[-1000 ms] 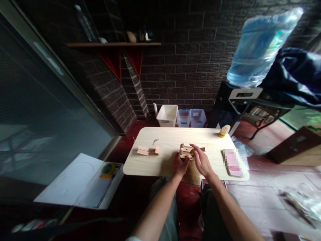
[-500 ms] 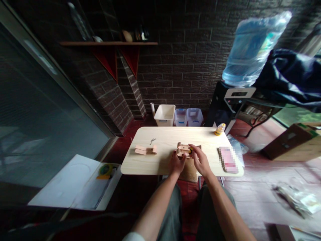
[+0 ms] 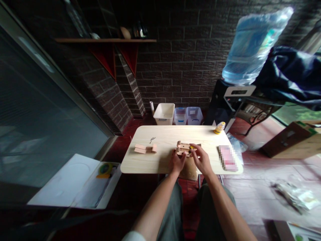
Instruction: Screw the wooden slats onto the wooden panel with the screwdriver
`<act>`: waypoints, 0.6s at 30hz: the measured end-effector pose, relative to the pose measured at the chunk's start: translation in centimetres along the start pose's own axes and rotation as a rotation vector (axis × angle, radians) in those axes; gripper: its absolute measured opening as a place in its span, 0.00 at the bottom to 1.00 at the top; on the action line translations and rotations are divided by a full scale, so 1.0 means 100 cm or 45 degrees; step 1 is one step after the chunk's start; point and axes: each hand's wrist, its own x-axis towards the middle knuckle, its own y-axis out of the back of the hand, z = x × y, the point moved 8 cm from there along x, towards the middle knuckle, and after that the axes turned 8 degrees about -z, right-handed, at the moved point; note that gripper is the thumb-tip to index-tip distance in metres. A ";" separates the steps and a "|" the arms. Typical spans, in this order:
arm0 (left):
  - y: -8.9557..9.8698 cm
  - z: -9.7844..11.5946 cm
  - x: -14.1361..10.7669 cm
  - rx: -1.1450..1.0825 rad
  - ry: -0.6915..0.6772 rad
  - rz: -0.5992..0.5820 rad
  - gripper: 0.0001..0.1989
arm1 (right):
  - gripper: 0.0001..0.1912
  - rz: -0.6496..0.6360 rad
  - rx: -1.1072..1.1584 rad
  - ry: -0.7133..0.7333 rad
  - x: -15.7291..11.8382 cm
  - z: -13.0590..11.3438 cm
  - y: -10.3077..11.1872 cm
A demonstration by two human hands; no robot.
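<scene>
A small light-wood assembly (image 3: pixel 185 146) with rounded ends lies at the near middle of the pale table (image 3: pixel 165 134). My left hand (image 3: pixel 177 163) grips its near left side, thumb and fingers closed on the wood. Over the assembly's right part, my right hand (image 3: pixel 201 160) pinches a small yellow-and-black piece (image 3: pixel 192 148); its exact kind is too small to make out. A brown sheet, perhaps cardboard (image 3: pixel 188 170), shows below my hands at the table's near edge. Further left rests a second light-wood piece (image 3: pixel 145 149), touched by neither hand.
Small dark bits (image 3: pixel 152 139) lie beyond the second wood piece. A yellow-capped clear bottle (image 3: pixel 219 128) stands at the far right corner, a pink blurred-out item (image 3: pixel 227 158) nearer. Behind the table are plastic bins (image 3: pixel 164 115) and a water dispenser (image 3: pixel 220 103).
My right fingers have shifted slightly around the yellow-and-black piece, and more of its yellow shows. My left hand keeps its hold on the wooden assembly. The view has tilted a little.
</scene>
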 end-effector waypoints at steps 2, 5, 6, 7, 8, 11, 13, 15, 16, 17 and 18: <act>0.001 0.001 0.000 0.008 -0.010 0.001 0.25 | 0.28 -0.010 0.015 -0.011 0.001 -0.001 -0.003; 0.003 0.004 -0.001 0.011 -0.023 0.033 0.24 | 0.29 -0.029 0.052 -0.032 0.002 0.001 -0.007; 0.003 0.005 -0.002 0.013 -0.023 0.042 0.23 | 0.30 -0.032 0.053 -0.035 0.002 0.002 -0.008; 0.003 0.005 -0.002 0.017 -0.017 0.045 0.23 | 0.30 -0.032 0.049 -0.035 0.001 0.003 -0.008; 0.003 0.005 -0.002 0.023 -0.006 0.044 0.23 | 0.30 -0.024 0.041 -0.029 0.001 0.004 -0.008; 0.004 0.005 -0.003 0.022 0.033 0.034 0.24 | 0.30 0.023 0.032 0.008 -0.001 0.005 -0.004; 0.004 0.006 -0.003 -0.003 0.036 0.017 0.23 | 0.29 0.064 0.058 0.042 -0.002 0.006 -0.001; 0.003 0.007 -0.003 -0.026 0.033 -0.001 0.23 | 0.28 0.086 0.096 0.067 -0.003 0.007 0.002; 0.004 0.007 -0.003 -0.030 0.040 -0.001 0.24 | 0.28 0.087 0.111 0.074 -0.003 0.009 0.002; 0.004 0.007 -0.003 -0.032 0.052 0.006 0.25 | 0.27 0.082 0.119 0.078 -0.003 0.010 0.002; 0.005 0.006 -0.003 -0.034 0.067 0.016 0.26 | 0.27 0.073 0.123 0.081 -0.003 0.012 0.002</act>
